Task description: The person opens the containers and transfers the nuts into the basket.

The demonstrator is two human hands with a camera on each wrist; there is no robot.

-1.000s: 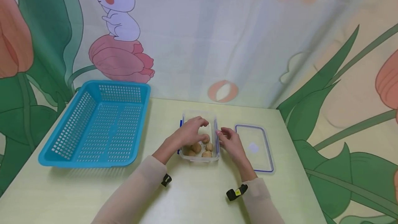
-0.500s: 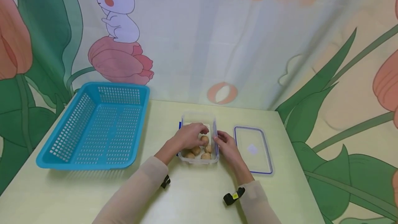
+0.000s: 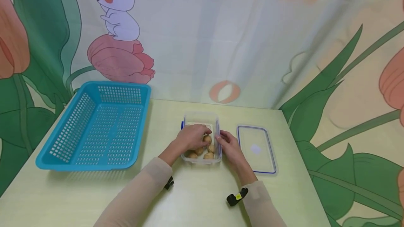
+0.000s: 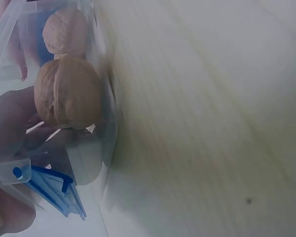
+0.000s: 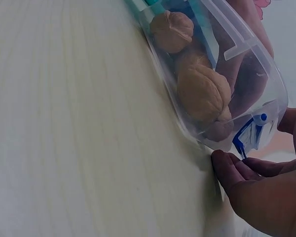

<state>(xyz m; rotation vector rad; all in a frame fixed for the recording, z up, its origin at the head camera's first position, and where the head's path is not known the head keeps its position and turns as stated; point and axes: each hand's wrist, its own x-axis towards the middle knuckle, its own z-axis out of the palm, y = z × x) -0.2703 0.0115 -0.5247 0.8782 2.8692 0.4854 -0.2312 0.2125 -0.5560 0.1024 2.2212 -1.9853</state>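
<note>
A clear plastic food container (image 3: 202, 161) with blue side clips stands on the table, several walnuts (image 3: 208, 156) in its near part. My left hand (image 3: 190, 138) reaches over its left side, thumb and fingers curled around a walnut (image 3: 207, 139) inside. Through the clear wall in the left wrist view, dark fingers show beside a large walnut (image 4: 69, 94). My right hand (image 3: 231, 147) grips the container's right wall, thumb at the rim and fingers outside by the blue clip (image 5: 250, 131). The left fingertips are partly hidden.
A clear lid (image 3: 257, 162) with a blue seal lies flat on the table right of the container. To the left stands a large blue plastic basket (image 3: 91, 166) with nothing inside. A printed curtain (image 3: 189, 45) hangs behind the table (image 3: 195, 199).
My left hand has lowered slightly into the container, its fingers closing around a walnut. My right hand has come against the container's right wall. Lid and basket stay put.
</note>
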